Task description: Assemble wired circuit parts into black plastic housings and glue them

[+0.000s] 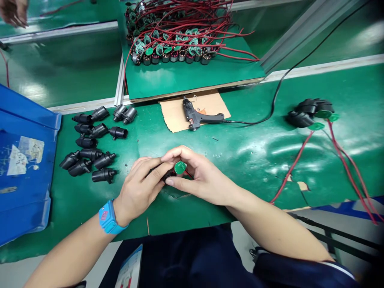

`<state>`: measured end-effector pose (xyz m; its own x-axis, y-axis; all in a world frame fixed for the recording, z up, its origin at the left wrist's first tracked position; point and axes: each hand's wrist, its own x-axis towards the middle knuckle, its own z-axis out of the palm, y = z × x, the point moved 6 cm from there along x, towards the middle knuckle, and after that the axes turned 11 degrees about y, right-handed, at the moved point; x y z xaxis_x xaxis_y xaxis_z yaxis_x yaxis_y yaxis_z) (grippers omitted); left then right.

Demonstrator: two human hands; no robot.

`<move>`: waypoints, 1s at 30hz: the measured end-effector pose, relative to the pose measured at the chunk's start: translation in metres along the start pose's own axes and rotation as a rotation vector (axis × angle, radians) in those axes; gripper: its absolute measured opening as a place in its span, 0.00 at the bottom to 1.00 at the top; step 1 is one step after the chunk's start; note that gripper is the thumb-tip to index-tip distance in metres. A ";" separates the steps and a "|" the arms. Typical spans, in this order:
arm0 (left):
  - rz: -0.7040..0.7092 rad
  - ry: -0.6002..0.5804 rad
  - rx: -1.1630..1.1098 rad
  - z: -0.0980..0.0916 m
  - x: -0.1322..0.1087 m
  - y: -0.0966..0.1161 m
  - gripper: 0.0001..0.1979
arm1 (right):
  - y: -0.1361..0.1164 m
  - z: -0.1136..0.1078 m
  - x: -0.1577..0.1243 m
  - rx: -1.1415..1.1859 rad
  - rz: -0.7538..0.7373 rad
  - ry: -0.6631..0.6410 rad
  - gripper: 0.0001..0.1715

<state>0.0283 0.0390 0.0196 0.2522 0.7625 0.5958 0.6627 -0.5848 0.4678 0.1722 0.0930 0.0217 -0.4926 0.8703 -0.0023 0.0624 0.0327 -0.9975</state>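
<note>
In front of my body, both hands meet around one small assembly. My left hand (143, 185), with a blue band at the wrist, is closed around a black plastic housing (170, 173), mostly hidden by fingers. A round green circuit board (180, 167) shows at the housing's right end, with a bit of red wire beside it. The thumb and fingers of my right hand (207, 181) curl around that end and grip it from the right. How deep the board's part sits in the housing is hidden.
Several black housings (103, 175) lie left, beside a blue bin (54, 160). A hot glue gun (204, 117) rests on cardboard (172, 118); its cord runs right. Behind, a raised board (192, 78) bears wired motors (165, 56). Assembled units (309, 110) lie right. Another person's hand (14, 12) shows top left.
</note>
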 end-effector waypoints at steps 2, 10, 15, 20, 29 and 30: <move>0.011 0.009 0.002 0.000 0.000 0.001 0.20 | -0.001 -0.001 0.001 -0.029 -0.032 0.017 0.19; -0.002 -0.014 0.012 0.000 -0.001 0.006 0.23 | -0.012 0.001 -0.003 -0.198 -0.243 0.171 0.20; -0.043 0.018 -0.083 -0.002 0.004 0.010 0.21 | -0.013 -0.001 -0.003 -0.083 -0.138 0.071 0.21; -0.178 0.085 -0.356 -0.005 0.005 0.007 0.22 | -0.027 -0.020 -0.009 0.013 -0.046 0.048 0.19; -0.128 0.151 -0.393 -0.002 -0.007 0.009 0.36 | -0.047 -0.002 -0.036 -0.562 -0.401 0.052 0.26; -0.075 0.094 -0.352 -0.001 -0.004 0.009 0.36 | -0.046 -0.002 -0.038 -0.596 -0.412 0.062 0.22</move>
<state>0.0323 0.0303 0.0222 0.1353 0.7875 0.6012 0.3896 -0.6002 0.6985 0.1900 0.0595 0.0680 -0.5288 0.7553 0.3872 0.3534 0.6107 -0.7087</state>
